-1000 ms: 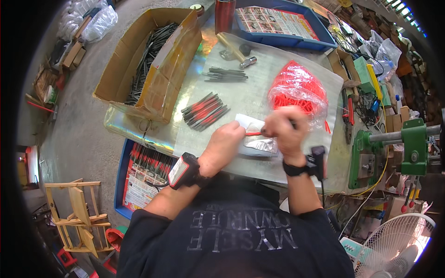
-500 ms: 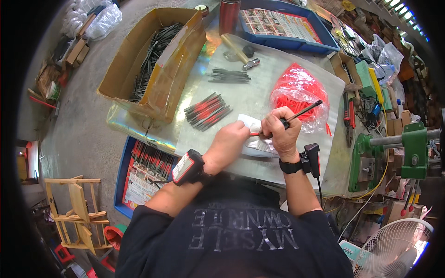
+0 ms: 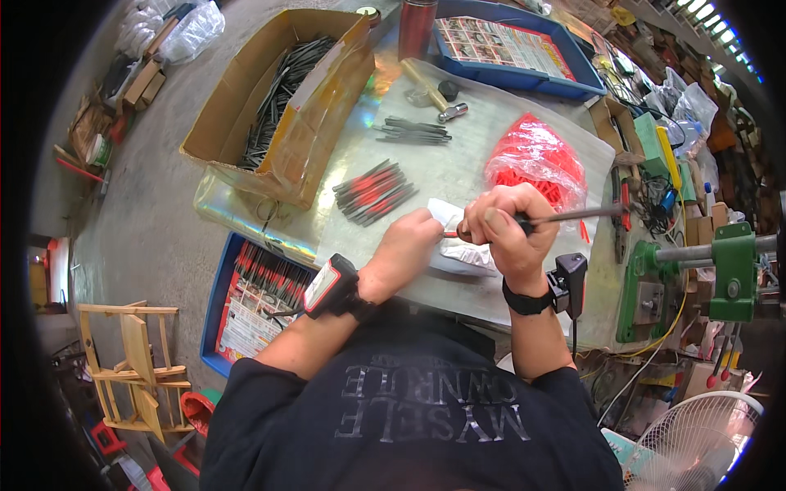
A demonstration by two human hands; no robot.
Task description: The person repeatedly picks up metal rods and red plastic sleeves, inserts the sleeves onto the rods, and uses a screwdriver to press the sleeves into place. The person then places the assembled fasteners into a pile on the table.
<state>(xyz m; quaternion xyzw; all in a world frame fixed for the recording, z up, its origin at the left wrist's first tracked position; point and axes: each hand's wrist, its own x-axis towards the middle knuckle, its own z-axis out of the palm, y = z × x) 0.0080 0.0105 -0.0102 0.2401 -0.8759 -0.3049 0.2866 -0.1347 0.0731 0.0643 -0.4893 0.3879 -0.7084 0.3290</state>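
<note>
My left hand (image 3: 403,250) is closed, its fingertips pinching a thin piece with a red part (image 3: 449,235) showing between the hands. My right hand (image 3: 516,229) is wrapped round a dark rod-shaped tool (image 3: 585,214), whose long shaft sticks out to the right. Below the fingers lies a crumpled white packet (image 3: 468,252). Left of it is a pile of dark slim rods with red middles (image 3: 375,192); farther back sits a smaller pile of plain dark rods (image 3: 416,131). A clear bag of red strips (image 3: 532,155) stands behind my right hand.
A hammer (image 3: 442,102) lies at the back, near a red cylinder (image 3: 417,29). A cardboard box (image 3: 307,143) of dark rods stands left. Blue trays stand at the back (image 3: 524,79) and lower left (image 3: 214,315). A green clamp-like machine (image 3: 731,274) is at right, above a fan (image 3: 696,434).
The tool in my right hand has swung from pointing up and right to lying nearly level. My right hand has turned and risen slightly. My left hand stays nearly in place.
</note>
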